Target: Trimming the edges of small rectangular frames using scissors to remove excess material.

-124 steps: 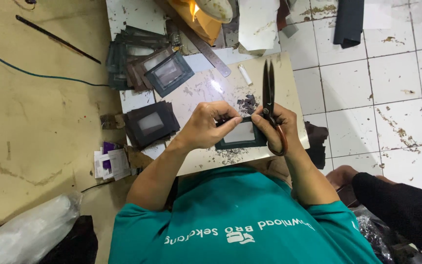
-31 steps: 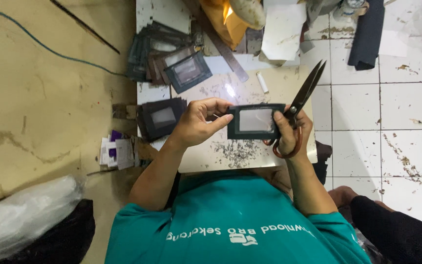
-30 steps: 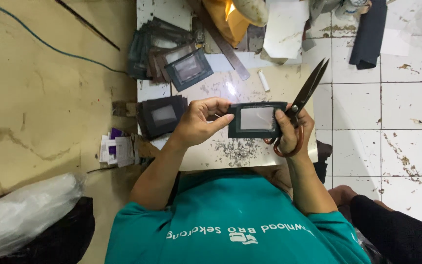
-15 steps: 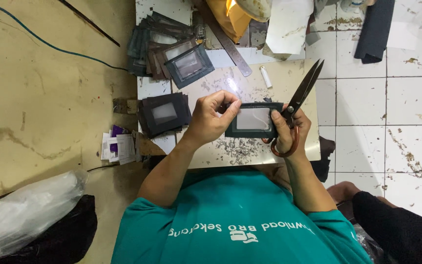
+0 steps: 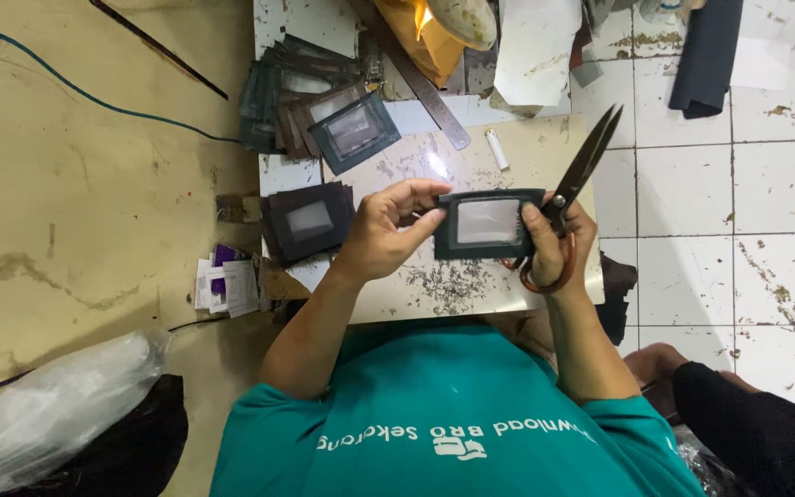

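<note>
Left hand (image 5: 386, 230) pinching left edge of dark windowed card holder (image 5: 487, 225), right hand (image 5: 554, 241) gripping right edge plus scissors (image 5: 574, 179), blades parted, pointed far; raised over table (image 5: 471, 294) for inspection.

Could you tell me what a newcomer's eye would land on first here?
First, the dark card holder with a clear window, held up over the small table by the left hand and right hand. The right hand also grips large scissors, blades pointing away. Stacks of similar holders lie at the table's far-left end.
</note>
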